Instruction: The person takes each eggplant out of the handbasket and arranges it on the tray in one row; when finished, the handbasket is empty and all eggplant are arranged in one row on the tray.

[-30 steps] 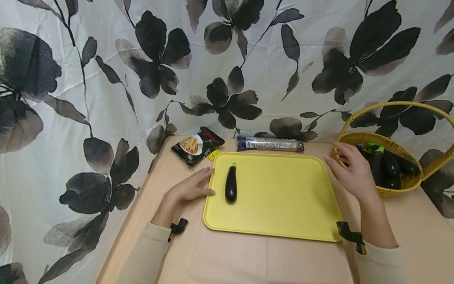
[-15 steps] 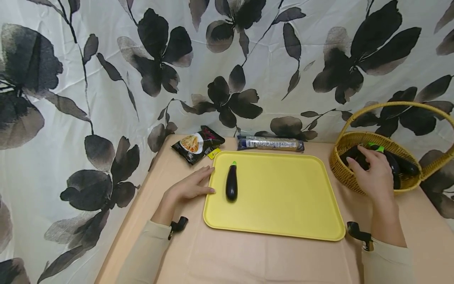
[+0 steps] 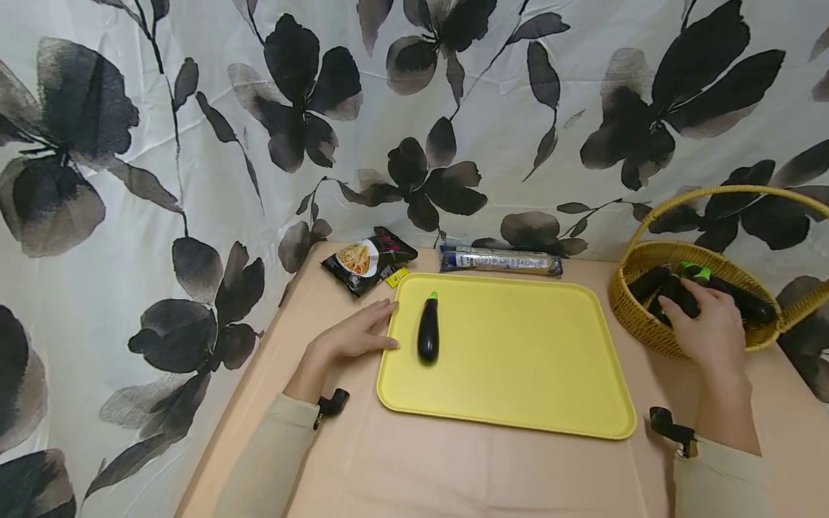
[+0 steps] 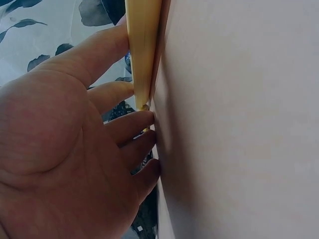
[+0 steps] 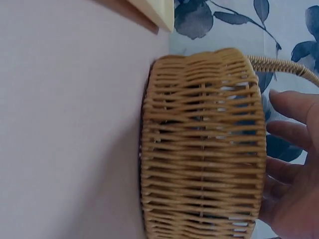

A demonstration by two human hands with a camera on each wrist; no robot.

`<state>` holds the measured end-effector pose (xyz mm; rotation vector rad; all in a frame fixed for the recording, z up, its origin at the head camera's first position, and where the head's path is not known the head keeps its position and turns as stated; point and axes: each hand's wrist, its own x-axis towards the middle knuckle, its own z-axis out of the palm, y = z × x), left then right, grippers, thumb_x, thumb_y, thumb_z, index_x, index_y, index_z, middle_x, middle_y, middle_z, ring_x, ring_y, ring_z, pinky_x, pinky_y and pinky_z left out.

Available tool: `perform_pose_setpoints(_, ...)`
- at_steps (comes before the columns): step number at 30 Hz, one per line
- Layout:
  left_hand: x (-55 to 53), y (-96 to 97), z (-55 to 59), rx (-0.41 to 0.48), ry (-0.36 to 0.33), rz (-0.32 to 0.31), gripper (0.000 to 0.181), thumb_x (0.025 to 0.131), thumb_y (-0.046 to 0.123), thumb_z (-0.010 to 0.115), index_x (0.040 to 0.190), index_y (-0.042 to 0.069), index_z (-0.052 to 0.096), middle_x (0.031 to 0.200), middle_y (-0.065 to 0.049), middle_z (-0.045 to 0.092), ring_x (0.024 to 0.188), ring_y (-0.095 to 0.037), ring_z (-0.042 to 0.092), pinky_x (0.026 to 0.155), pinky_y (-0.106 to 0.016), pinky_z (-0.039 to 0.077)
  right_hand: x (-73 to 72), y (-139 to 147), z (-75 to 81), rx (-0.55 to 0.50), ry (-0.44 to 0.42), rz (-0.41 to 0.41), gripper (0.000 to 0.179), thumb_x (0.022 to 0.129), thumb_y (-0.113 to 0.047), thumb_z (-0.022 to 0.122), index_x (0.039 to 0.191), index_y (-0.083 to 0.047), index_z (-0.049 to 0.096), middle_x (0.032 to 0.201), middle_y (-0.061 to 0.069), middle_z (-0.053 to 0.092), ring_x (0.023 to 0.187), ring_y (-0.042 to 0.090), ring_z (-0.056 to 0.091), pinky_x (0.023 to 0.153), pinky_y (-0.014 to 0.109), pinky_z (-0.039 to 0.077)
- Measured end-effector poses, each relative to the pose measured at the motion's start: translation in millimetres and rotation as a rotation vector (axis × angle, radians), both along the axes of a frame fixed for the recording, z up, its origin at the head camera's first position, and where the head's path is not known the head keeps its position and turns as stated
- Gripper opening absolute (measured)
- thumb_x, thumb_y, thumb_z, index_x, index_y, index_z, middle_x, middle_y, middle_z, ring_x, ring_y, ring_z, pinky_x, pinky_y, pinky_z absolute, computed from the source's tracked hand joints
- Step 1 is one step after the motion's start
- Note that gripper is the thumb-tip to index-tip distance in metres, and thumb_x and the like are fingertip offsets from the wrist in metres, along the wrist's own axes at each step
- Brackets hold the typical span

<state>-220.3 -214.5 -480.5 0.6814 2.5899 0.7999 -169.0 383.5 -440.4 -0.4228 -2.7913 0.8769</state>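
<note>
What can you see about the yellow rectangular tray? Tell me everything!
The yellow rectangular tray looks like smooth plastic, with rounded corners and a low raised rim. It rests face up on the peach-coloured tabletop. A glossy dark green-tipped eggplant lies near its left edge, which the person's left hand touches.

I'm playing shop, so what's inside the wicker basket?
Eggplants, with green stems showing, lie in the wicker basket. The right grip hides part of them, and what's beneath can't be seen.
</note>
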Motion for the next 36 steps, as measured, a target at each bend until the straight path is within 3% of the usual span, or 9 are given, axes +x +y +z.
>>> perform_pose_setpoints(9,-0.7,1.8,-0.7,0.005,-0.007,0.006,0.088,0.098,0.044,0.071,0.166,0.012,0.026,0.174,-0.016,0.018,0.162,-0.035,0.012,0.132,-0.052,0.012,3.3,14.5,-9.0,0.061,-0.111,0.036,0.074,0.109,-0.047,0.046,0.165,-0.004,0.022,0.162,0.043,0.014,0.146,0.067,0.016,0.109,0.087,0.017)
perform_pose_setpoints(17,-0.9,1.0,-2.6,-0.001,-0.008,0.004,0.088,0.098,0.043,0.072,0.167,0.013,0.026,0.174,-0.015,0.017,0.163,-0.034,0.011,0.132,-0.051,0.012,1.7,11.4,-11.8,0.094,-0.140,-0.031,0.072,0.110,-0.047,0.043,0.164,-0.004,0.023,0.158,0.043,0.022,0.139,0.068,0.026,0.106,0.085,0.024)
perform_pose_setpoints(22,-4.1,0.9,-2.0,-0.002,0.000,0.003,0.088,0.098,0.044,0.071,0.167,0.013,0.025,0.174,-0.015,0.017,0.163,-0.033,0.011,0.133,-0.051,0.011,-0.9,11.0,-7.3,0.060,-0.155,-0.024,0.069,0.111,-0.042,0.042,0.166,-0.008,0.018,0.162,0.042,0.019,0.148,0.066,0.015,0.111,0.085,0.017)
perform_pose_setpoints(29,-6.2,0.7,1.3,0.005,0.001,0.007,0.088,0.098,0.043,0.071,0.167,0.013,0.025,0.174,-0.016,0.016,0.163,-0.034,0.010,0.132,-0.052,0.011,-2.7,17.2,-4.1,-0.026,-0.130,0.028,0.063,0.112,-0.035,0.036,0.167,-0.017,0.012,0.165,0.040,0.011,0.149,0.067,0.006,0.114,0.084,0.008)
perform_pose_setpoints(33,-5.3,0.5,0.3,0.015,-0.004,0.005,0.088,0.098,0.042,0.072,0.167,0.012,0.025,0.174,-0.017,0.017,0.162,-0.036,0.011,0.132,-0.053,0.011,1.3,21.4,-3.4,-0.047,-0.071,0.075,0.060,0.113,-0.031,0.033,0.167,-0.016,0.014,0.164,0.042,0.010,0.149,0.066,0.004,0.116,0.083,0.006)
perform_pose_setpoints(36,-4.9,0.5,-2.0,0.014,-0.009,0.004,0.088,0.098,0.042,0.072,0.167,0.012,0.025,0.174,-0.016,0.017,0.162,-0.035,0.011,0.132,-0.052,0.011,4.6,19.6,-1.5,-0.068,-0.014,0.066,0.058,0.113,-0.027,0.032,0.167,-0.017,0.015,0.163,0.043,0.012,0.150,0.066,0.007,0.117,0.082,0.008)
